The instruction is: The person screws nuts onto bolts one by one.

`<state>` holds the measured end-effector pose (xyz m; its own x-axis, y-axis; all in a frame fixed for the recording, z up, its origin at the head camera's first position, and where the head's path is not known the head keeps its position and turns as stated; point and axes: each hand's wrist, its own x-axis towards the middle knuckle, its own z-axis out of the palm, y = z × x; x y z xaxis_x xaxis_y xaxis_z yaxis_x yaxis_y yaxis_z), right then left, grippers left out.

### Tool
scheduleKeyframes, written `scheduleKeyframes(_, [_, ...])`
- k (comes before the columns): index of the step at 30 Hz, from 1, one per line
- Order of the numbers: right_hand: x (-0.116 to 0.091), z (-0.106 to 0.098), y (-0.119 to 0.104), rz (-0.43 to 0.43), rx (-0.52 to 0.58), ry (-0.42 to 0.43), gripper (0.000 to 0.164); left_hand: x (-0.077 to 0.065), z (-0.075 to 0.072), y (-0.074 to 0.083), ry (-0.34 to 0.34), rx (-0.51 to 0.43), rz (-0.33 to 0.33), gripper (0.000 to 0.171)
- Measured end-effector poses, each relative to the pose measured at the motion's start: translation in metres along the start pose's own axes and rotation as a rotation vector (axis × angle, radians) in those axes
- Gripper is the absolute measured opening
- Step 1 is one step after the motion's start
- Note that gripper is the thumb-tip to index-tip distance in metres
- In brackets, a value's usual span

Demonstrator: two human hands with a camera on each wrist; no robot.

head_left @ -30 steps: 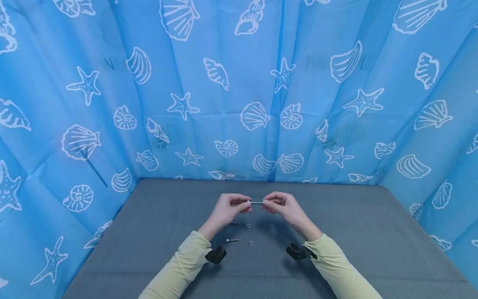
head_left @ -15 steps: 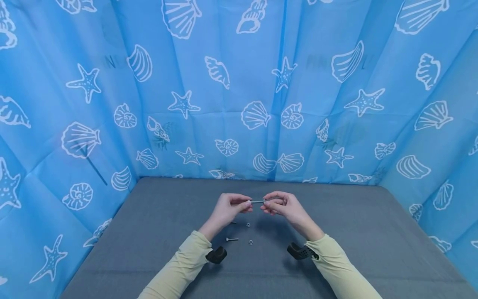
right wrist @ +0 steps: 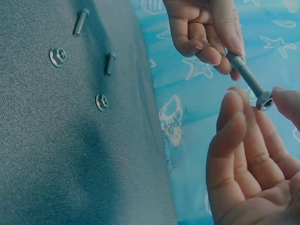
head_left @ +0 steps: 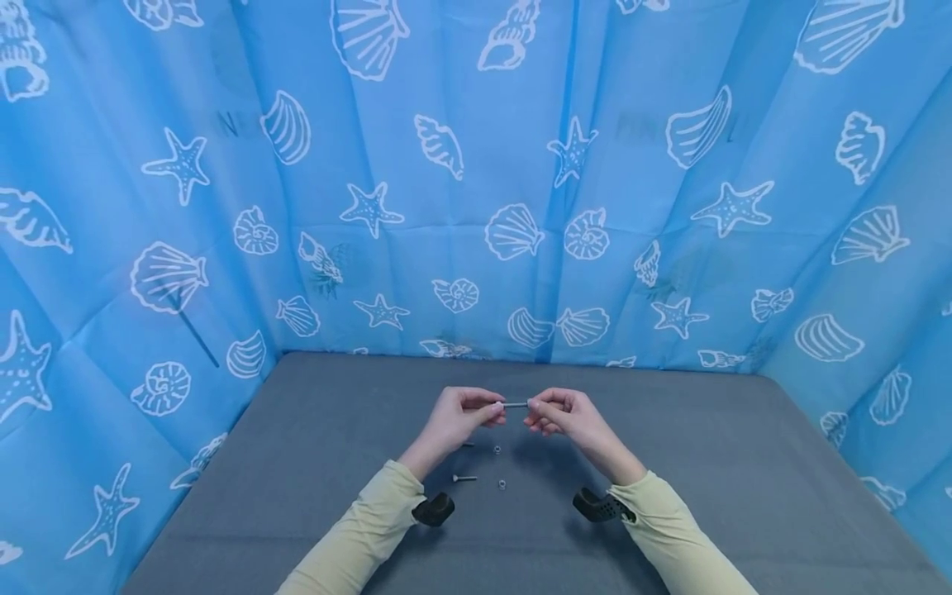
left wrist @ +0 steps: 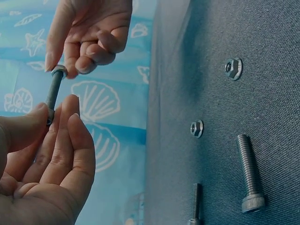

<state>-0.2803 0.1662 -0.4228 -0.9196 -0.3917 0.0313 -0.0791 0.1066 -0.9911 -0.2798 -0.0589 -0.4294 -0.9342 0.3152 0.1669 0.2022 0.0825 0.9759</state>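
Above the grey table, my left hand [head_left: 463, 413] pinches the head end of a metal bolt [right wrist: 253, 82] between thumb and fingers. The bolt lies roughly level in the head view, its threaded end toward my right hand [head_left: 568, 420]. At that end sits a flanged nut [right wrist: 265, 101], pinched by the right thumb and fingertips. How far the nut is threaded on cannot be told. Below the hands lie two loose bolts, the nearer bolt [head_left: 464, 478] in full view and the farther bolt [head_left: 468, 445] partly hidden by the left hand. Beside them are two flanged nuts, a nearer nut [head_left: 502, 484] and a farther nut [head_left: 497, 449].
A grey cloth-covered table [head_left: 706, 479] spans the area under both arms. Behind and at the sides hangs a blue curtain [head_left: 476, 182] with white shell and starfish prints. Black wrist-worn devices, such as the left wrist device [head_left: 435, 509], jut inward from both sleeves.
The right fingers shift slightly around the nut at the bolt's end, while the left hand keeps its grip. The head view moves a little. Loose bolts and nuts stay in place.
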Motion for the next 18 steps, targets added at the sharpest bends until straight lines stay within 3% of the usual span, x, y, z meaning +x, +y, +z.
scheduleKeyframes(11, [0.000, 0.001, 0.003, 0.044, 0.053, -0.031, 0.040, -0.016, 0.001, 0.030, -0.010, 0.022, -0.001, 0.016])
scheduleKeyframes(14, [0.000, 0.000, 0.002, 0.032, 0.089, -0.033, 0.041, -0.015, 0.001, 0.029, 0.002, 0.026, 0.003, 0.016])
scheduleKeyframes(18, [0.001, -0.001, 0.002, 0.026, 0.105, -0.037, 0.034, -0.007, 0.000, 0.013, 0.011, 0.014, 0.007, 0.016])
